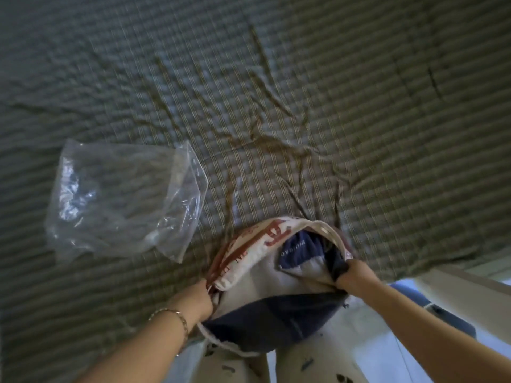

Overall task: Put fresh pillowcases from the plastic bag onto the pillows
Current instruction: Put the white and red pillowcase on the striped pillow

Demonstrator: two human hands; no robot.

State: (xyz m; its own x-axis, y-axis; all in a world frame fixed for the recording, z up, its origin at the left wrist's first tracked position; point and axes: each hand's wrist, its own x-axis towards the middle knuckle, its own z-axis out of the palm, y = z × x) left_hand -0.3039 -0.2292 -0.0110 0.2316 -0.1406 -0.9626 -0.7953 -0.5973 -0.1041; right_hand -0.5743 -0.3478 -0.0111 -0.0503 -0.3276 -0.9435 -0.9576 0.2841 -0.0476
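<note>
The clear plastic bag (124, 200) lies slack on the left of the bed (359, 106). The left hand (201, 299) grips the left edge of the red-printed white pillowcase (249, 250), likely to hold its mouth wide so the navy-and-grey pillow (276, 324) can be worked in. The right hand (356, 275) clutches the pillow's dark corner by the rim, at the edge of the checked, creased bed cover, with pale floor beyond.

Wrinkled checked bedspread (318, 87) fills view; printed pale trousers (320, 360) at bottom edge.

Fingers of left hand (203, 297) and right hand (356, 275) are hidden inside pillowcase (249, 252) folds.
</note>
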